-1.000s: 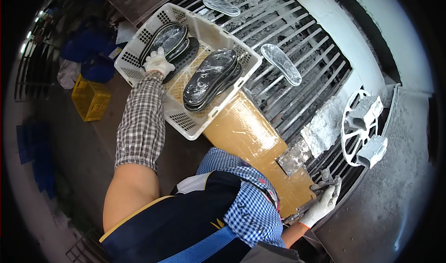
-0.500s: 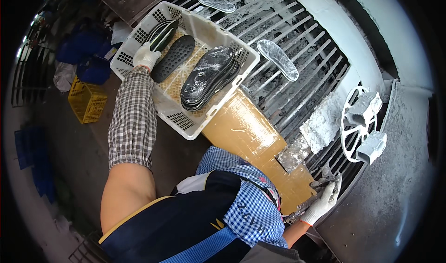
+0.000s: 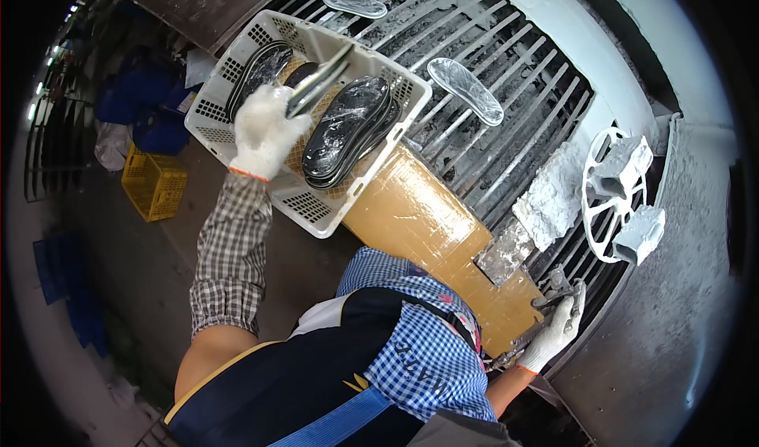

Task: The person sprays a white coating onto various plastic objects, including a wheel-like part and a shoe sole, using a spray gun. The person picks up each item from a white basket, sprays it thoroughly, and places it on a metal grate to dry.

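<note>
Left grip [image 3: 269, 135] rising, pinching black soles [image 3: 317, 91] edgewise; firm pinching keeping layers together, clear of stack [image 3: 344, 135] right of grip. Right grip [image 3: 560, 328] curling by metal fitting [image 3: 557, 281], hold unclear.

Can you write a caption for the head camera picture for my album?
Gloved left hand holds flat soles over a white crate while the right hand grips a metal tool.

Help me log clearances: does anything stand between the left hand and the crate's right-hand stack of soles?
Only the dark flat piece held by the left hand, slanting over the crate toward the stack of soles; nothing else visible.
</note>
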`<action>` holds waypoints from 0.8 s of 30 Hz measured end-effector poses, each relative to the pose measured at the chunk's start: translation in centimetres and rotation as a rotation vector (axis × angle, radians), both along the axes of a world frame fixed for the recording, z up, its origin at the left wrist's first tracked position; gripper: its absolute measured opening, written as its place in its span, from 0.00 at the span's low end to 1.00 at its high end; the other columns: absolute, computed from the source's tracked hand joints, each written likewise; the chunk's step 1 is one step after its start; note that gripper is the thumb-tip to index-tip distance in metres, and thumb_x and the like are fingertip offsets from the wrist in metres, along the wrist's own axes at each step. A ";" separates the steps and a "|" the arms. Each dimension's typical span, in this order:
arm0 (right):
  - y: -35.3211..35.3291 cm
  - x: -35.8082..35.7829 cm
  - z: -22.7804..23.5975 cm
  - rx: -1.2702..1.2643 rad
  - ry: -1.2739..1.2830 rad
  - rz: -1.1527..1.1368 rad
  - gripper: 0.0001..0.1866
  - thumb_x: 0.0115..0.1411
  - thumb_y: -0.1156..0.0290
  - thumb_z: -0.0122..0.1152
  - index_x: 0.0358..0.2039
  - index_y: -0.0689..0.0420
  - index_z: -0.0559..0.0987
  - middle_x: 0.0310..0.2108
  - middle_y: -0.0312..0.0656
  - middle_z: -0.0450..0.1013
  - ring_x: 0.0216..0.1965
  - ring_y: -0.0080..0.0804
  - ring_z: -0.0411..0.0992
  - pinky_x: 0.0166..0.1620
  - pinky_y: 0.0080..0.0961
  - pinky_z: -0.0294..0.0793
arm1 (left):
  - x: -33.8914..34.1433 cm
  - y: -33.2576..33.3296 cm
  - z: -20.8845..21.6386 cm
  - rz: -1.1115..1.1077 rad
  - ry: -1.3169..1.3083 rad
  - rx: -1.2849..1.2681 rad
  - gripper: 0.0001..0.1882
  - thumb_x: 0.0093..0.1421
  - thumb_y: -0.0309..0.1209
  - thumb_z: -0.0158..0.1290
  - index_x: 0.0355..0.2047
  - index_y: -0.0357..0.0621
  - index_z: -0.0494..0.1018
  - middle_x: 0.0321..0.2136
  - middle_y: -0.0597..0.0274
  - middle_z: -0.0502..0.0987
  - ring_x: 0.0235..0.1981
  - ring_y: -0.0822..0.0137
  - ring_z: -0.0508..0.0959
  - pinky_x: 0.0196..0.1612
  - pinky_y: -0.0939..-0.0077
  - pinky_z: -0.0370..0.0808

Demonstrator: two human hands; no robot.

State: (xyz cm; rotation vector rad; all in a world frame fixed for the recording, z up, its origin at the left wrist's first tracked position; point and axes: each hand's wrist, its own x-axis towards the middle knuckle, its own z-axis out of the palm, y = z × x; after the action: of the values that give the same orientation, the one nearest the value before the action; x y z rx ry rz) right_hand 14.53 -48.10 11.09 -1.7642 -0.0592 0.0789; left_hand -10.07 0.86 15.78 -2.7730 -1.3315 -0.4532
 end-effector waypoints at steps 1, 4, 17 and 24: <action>0.2 0.2 0.4 -0.004 0.010 0.014 0.27 0.77 0.72 0.52 0.72 0.67 0.67 0.53 0.45 0.78 0.42 0.21 0.74 0.44 0.19 0.71 | 0.3 -0.9 0.1 -0.039 0.012 0.024 0.18 0.52 0.41 0.68 0.40 0.45 0.82 0.38 0.52 0.80 0.40 0.50 0.82 0.46 0.56 0.80; -1.1 0.6 -0.2 -0.033 0.021 0.048 0.27 0.77 0.68 0.53 0.72 0.66 0.67 0.55 0.44 0.78 0.44 0.22 0.75 0.46 0.19 0.72 | 2.5 -3.4 0.8 -0.095 0.102 0.001 0.17 0.50 0.37 0.70 0.38 0.45 0.81 0.36 0.54 0.80 0.42 0.51 0.82 0.45 0.55 0.80; -1.3 -0.5 0.0 0.051 0.035 -0.028 0.26 0.76 0.72 0.50 0.71 0.67 0.67 0.42 0.44 0.79 0.33 0.24 0.74 0.42 0.22 0.73 | 7.4 -8.4 0.7 -0.155 0.424 -0.006 0.27 0.55 0.48 0.66 0.51 0.48 0.80 0.54 0.48 0.75 0.53 0.48 0.77 0.55 0.53 0.76; -1.9 0.1 -1.8 -0.019 -0.019 -0.081 0.24 0.77 0.68 0.52 0.69 0.64 0.72 0.37 0.37 0.80 0.33 0.16 0.70 0.36 0.15 0.68 | 5.3 -7.7 0.0 -0.088 0.201 -0.455 0.40 0.54 0.46 0.64 0.68 0.49 0.72 0.60 0.38 0.69 0.62 0.42 0.73 0.65 0.54 0.72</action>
State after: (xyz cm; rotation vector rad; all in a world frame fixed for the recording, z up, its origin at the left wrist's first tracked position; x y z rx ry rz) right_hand 14.60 -49.96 9.29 -1.7848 -0.0003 0.0041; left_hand -4.72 -6.82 15.75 -3.1316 -1.4161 0.1503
